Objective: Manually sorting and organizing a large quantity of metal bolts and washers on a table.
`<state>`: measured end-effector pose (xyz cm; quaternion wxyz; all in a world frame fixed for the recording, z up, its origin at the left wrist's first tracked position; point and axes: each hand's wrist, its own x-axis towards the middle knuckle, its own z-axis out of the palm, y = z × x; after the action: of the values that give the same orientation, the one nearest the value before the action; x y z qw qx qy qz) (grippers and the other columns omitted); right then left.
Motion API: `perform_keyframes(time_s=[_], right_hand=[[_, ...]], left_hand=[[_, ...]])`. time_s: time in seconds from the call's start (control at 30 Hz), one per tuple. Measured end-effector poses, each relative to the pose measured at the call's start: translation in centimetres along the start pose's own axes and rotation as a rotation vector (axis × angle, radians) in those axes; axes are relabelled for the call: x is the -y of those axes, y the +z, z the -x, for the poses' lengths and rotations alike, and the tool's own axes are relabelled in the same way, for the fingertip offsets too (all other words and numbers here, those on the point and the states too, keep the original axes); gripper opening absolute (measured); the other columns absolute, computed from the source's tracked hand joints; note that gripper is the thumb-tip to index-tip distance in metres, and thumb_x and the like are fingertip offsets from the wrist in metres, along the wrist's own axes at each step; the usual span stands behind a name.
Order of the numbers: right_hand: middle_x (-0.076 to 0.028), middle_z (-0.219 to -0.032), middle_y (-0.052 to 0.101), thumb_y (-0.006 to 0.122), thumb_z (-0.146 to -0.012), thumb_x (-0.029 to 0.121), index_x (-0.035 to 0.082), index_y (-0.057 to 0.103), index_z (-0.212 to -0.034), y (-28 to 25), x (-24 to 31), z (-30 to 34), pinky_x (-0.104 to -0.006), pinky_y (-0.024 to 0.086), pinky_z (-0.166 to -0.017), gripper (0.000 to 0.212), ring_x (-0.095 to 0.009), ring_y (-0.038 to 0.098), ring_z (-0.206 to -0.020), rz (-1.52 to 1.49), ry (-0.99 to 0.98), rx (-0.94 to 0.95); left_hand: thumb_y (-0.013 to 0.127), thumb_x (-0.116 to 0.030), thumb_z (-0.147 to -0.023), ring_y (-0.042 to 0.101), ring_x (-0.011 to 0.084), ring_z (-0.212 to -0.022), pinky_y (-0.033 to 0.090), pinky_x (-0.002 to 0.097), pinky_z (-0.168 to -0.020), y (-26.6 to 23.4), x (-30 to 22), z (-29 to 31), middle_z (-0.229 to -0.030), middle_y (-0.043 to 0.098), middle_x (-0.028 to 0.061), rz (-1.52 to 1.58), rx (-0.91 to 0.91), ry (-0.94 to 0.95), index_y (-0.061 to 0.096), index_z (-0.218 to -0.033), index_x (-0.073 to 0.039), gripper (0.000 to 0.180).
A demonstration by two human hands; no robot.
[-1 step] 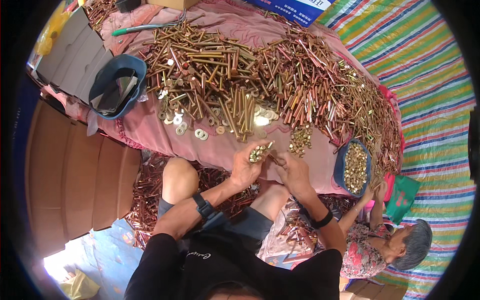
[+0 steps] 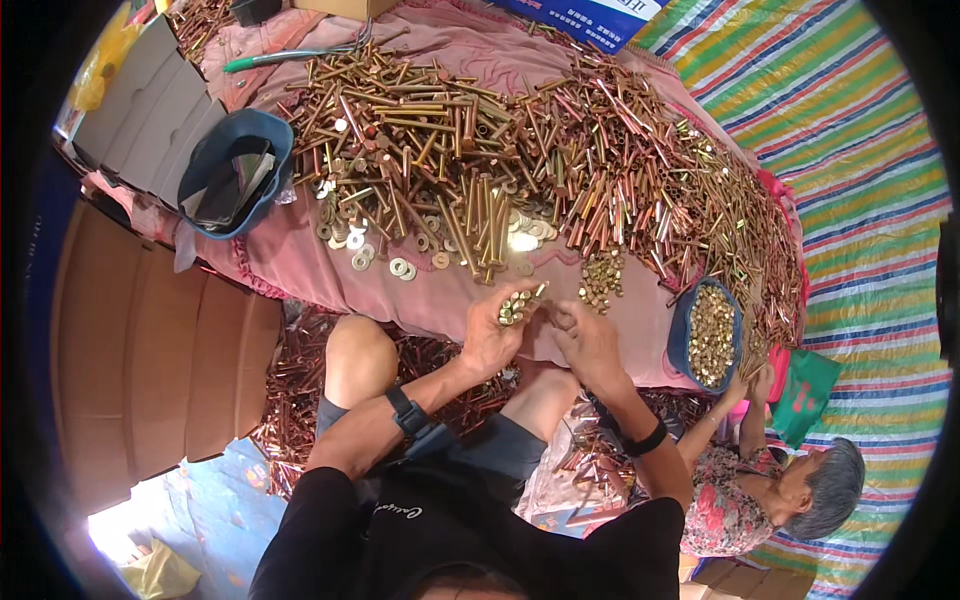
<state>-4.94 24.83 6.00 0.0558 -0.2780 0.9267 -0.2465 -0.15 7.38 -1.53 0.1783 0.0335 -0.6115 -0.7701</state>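
My left hand (image 2: 492, 332) is closed around a bundle of metal bolts (image 2: 517, 306), with gold-coloured ends facing up. Just to its right, my right hand (image 2: 590, 345) has thumb and fingers pinched together; whatever is between them is too small to make out. Beyond both hands, a row of brass-coloured bolts (image 2: 490, 225) lies at the near edge of a large heap of bolts (image 2: 420, 120). Flat washers (image 2: 360, 258) are scattered left of the row. A small pile of brass nuts (image 2: 602, 275) rests beyond my right hand on the pink cloth (image 2: 430, 320).
A blue tub (image 2: 680, 345) of brass nuts stands at the right, by another person's hands (image 2: 750, 385). At the left are a blue basin (image 2: 278, 135) holding dark flat pieces and cardboard (image 2: 160, 350). More bolts (image 2: 300, 380) lie below around my knees.
My right fingers have shifted slightly and curled a little beside the bundle. My left hand and the bolts in it stay in place.
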Motion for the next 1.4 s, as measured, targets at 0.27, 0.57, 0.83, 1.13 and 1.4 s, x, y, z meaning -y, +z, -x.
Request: perform_keyframes(time_s=[0.27, 0.57, 0.83, 1.13, 1.4], right_hand=[[-0.013, -0.105, 0.067, 0.07, -0.096, 0.003, 0.0, 0.027, -0.159, -2.8, 3.2, -3.3, -0.0301, 0.059, -0.081, 0.076, -0.018, 0.07, -0.09, -0.92, 0.12, -0.325], [-0.013, -0.107, 0.063, 0.07, -0.096, 0.001, -0.001, 0.036, -0.154, -1.6, 4.7, -3.6, -0.0264, 0.058, -0.076, 0.067, -0.019, 0.071, -0.096, -0.61, -0.048, -0.358], [-0.014, -0.105, 0.067, 0.071, -0.095, -0.001, -0.002, 0.047, -0.146, -1.4, 5.3, -3.1, -0.0284, 0.059, -0.076, 0.057, -0.019, 0.071, -0.091, -0.524, -0.036, -0.405], [-0.016, -0.102, 0.07, 0.066, -0.1, 0.013, 0.002, 0.072, -0.113, 0.1, 4.7, -2.2, -0.0392, 0.055, -0.076, 0.018, -0.035, 0.07, -0.088, -0.36, -0.154, -0.242], [-0.02, -0.095, 0.069, 0.07, -0.095, 0.026, 0.007, 0.074, -0.108, -1.8, -3.0, -4.4, -0.0494, 0.053, -0.077, 0.023, -0.041, 0.068, -0.089, 0.127, 0.213, -0.274]], left_hand=[[0.059, 0.015, -0.094, 0.066, 0.0086, -0.094, 0.054, 0.0237, -0.084, -0.1, 0.0, 0.1, -0.107, 0.072, 0.0029, 0.074, 0.023, 0.023, 0.069, -0.125, -0.004, 0.038], [0.063, 0.013, -0.091, 0.068, 0.0122, -0.095, 0.055, 0.0273, -0.085, 0.0, -0.4, -0.6, -0.107, 0.074, 0.0078, -0.089, 0.025, 0.131, 0.07, -0.123, -0.002, 0.035], [0.055, 0.015, -0.074, 0.07, 0.0308, -0.104, 0.053, 0.0353, -0.094, -0.4, -1.2, -0.4, -0.114, 0.072, 0.0181, -0.171, 0.062, 0.211, 0.067, -0.129, -0.003, 0.06], [0.073, 0.007, -0.083, 0.069, 0.0318, -0.104, 0.054, 0.0362, -0.09, -0.5, -1.7, -0.4, -0.111, 0.071, 0.0165, -0.212, -0.018, 0.208, 0.07, -0.12, -0.002, 0.038], [0.072, 0.007, -0.09, 0.069, 0.021, -0.094, 0.055, 0.0314, -0.082, 0.1, -1.7, -0.6, -0.104, 0.072, 0.0122, -0.213, -0.038, 0.172, 0.07, -0.115, -0.001, 0.027]])
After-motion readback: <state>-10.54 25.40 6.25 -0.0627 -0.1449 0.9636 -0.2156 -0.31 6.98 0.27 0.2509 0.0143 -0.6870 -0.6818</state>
